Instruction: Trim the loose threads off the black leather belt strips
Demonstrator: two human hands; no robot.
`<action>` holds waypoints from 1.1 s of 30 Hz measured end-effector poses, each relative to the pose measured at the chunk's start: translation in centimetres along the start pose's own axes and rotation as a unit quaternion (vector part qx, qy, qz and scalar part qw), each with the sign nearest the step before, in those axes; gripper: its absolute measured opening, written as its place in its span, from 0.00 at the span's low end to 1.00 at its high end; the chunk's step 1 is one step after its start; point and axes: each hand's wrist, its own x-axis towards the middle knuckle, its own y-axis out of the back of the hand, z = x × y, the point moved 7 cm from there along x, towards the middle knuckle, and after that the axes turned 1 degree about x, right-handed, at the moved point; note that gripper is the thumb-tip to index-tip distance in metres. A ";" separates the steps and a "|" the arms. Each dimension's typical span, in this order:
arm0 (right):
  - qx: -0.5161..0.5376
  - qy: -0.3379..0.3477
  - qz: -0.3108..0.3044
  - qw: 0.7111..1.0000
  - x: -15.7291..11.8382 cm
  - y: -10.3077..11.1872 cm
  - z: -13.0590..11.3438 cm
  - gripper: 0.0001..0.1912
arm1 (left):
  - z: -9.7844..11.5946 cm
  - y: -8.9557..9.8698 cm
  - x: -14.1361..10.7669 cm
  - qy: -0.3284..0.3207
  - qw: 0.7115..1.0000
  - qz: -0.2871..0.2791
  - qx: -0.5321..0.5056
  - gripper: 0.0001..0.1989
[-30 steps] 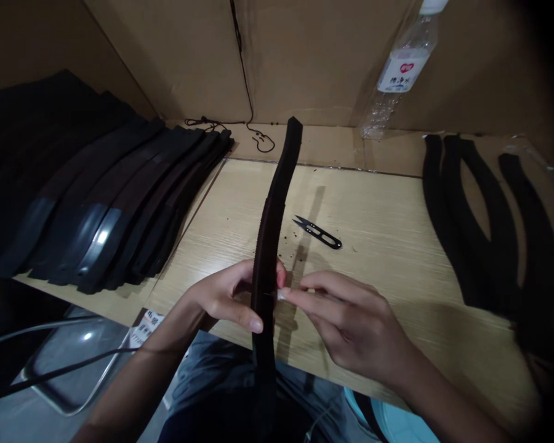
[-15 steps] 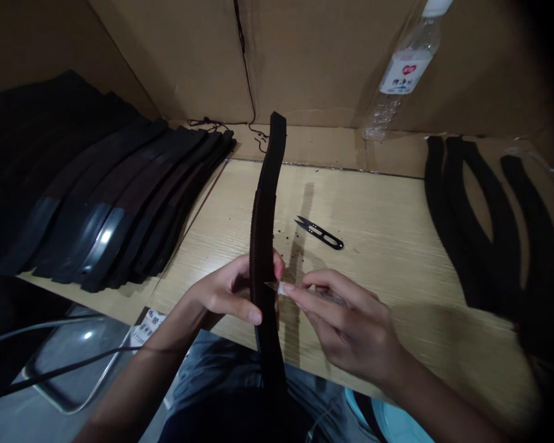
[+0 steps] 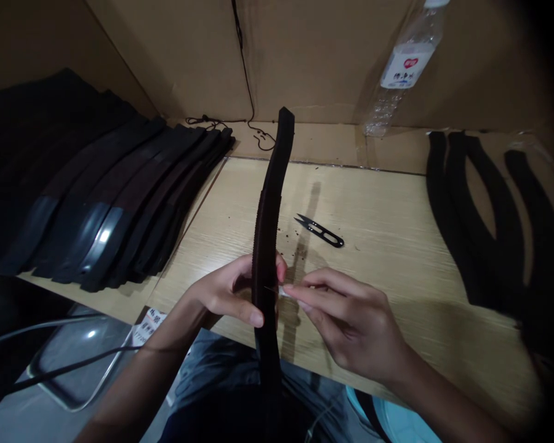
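Note:
My left hand is wrapped round a long, curved black strip, thumb on its near face and fingers behind. The strip stands up in front of me, its lower end near my lap, and a ribbed edge runs along its left side. In my right hand is a small pointed blade with a white wrap, pinched between thumb and fingers. Its thin tip lies against the strip's right part; most of the handle is hidden by my fingers. Black thread snips lie on the table just beyond my right hand.
A pile of similar black strips covers the left side. Several more black strips lie at the right. A plastic bottle stands against the cardboard wall. Dark crumbs and a black cord are also there.
The strip's upper end has tilted slightly to the right. The blade has turned, so its tip shows thinner against the strip. Both hands keep their hold.

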 end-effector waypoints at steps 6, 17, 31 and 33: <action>-0.046 -0.011 0.024 0.999 -0.1 0.0 0.0 0.15 | -0.2 0.3 0.0 -0.005 1.000 0.013 0.001 0.27; -0.171 -0.017 0.109 0.979 -2.4 -1.8 0.2 0.17 | -0.3 0.6 0.6 -0.028 0.998 0.051 0.035 0.27; -0.153 -0.010 0.073 0.985 -2.0 -2.1 0.4 0.17 | -0.4 0.5 0.8 -0.032 0.997 0.053 0.041 0.26; -0.167 0.010 0.076 0.983 -1.9 -1.6 0.2 0.17 | -0.3 0.5 0.7 -0.033 0.997 0.053 0.037 0.26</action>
